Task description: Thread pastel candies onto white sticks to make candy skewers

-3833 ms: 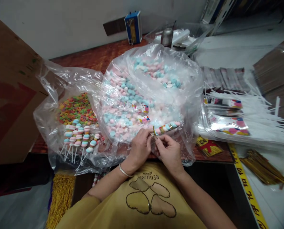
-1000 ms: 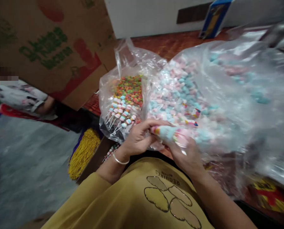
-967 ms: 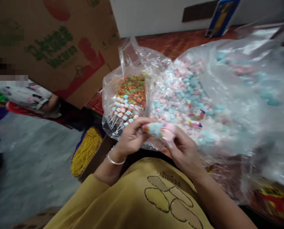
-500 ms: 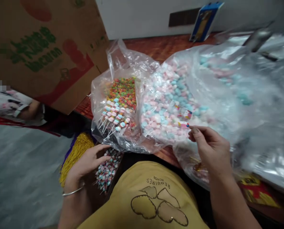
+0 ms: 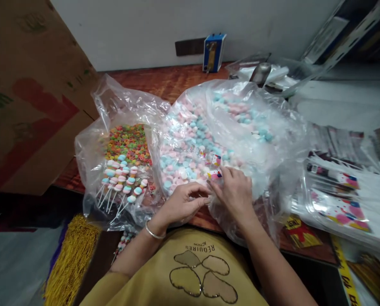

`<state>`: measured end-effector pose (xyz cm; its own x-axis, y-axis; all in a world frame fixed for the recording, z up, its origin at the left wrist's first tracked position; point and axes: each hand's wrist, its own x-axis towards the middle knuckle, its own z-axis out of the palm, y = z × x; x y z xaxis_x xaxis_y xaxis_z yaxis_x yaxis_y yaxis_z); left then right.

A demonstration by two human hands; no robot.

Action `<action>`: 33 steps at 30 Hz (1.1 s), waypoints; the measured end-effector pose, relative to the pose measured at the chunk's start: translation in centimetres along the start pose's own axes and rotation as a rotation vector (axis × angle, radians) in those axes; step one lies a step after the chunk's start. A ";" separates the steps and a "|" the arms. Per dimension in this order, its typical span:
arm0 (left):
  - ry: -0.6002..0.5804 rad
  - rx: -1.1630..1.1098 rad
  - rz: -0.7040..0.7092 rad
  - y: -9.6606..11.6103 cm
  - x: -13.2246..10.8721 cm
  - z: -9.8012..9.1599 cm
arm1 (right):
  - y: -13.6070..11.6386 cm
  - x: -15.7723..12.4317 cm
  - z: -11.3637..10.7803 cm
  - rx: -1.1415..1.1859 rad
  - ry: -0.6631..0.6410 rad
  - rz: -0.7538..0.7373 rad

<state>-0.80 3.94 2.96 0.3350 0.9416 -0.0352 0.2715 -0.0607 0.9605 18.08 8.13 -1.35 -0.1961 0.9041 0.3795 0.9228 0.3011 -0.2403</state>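
My two hands meet over the front edge of a clear plastic bag of pink, blue and white marshmallows. My right hand is closed, with a small colourful printed wrapper at its fingertips. A second printed wrapper lies just behind it on the marshmallows. My left hand has its thumb and fingers drawn together beside the right fingertips; what they pinch, if anything, is hidden. To the left, marshmallow skewers on white sticks lie on an open bag of colourful ring-shaped pieces.
A large cardboard box stands at the left. Stacks of printed clear packaging lie at the right. At the back are a blue device and a metal cylinder. More skewers are below my left forearm, near a gold fringe.
My left hand has moved from above the lower skewers up and right to meet my right hand. The view has turned rightward, bringing the packaging stacks into sight.
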 end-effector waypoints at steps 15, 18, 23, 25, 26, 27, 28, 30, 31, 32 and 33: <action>0.095 -0.923 -0.580 -2.1 0.0 3.5 | 0.8 -7.2 -5.0 0.319 0.056 -0.487; 0.202 -0.904 -0.510 -2.0 -0.3 4.3 | 0.9 -8.3 -5.1 0.464 0.085 -0.332; 0.460 -0.873 -0.322 -1.9 -0.8 5.5 | -0.6 -8.3 -4.2 1.074 -0.003 0.385; 0.483 -0.817 -0.261 -1.6 -1.2 5.7 | -1.6 -8.0 -3.7 1.306 -0.080 0.508; 0.483 -0.789 -0.245 -1.4 -1.4 5.8 | -2.1 -7.9 -3.5 1.372 -0.103 0.534; 0.474 -0.760 -0.246 -1.2 -1.7 5.8 | -2.4 -7.8 -3.3 1.408 -0.116 0.551; 0.462 -0.731 -0.256 -1.0 -1.9 5.8 | -2.7 -7.7 -3.2 1.419 -0.122 0.565; 0.457 -0.678 -0.273 -0.7 -2.3 5.7 | -3.0 -7.7 -3.2 1.387 -0.112 0.570; 0.469 -0.661 -0.269 -0.5 -2.5 5.7 | -3.0 -7.8 -3.3 1.350 -0.108 0.560; 0.483 -0.658 -0.262 -0.5 -2.5 5.7 | -3.0 -7.9 -3.4 1.306 -0.109 0.544; 0.498 -0.670 -0.258 -0.5 -2.6 5.7 | -3.0 -7.9 -3.5 1.263 -0.116 0.523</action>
<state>3.40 -0.34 1.02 -0.1397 0.9439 -0.2992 -0.3555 0.2342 0.9049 18.01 -1.03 -0.47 -0.0061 0.9977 -0.0677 -0.0175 -0.0678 -0.9975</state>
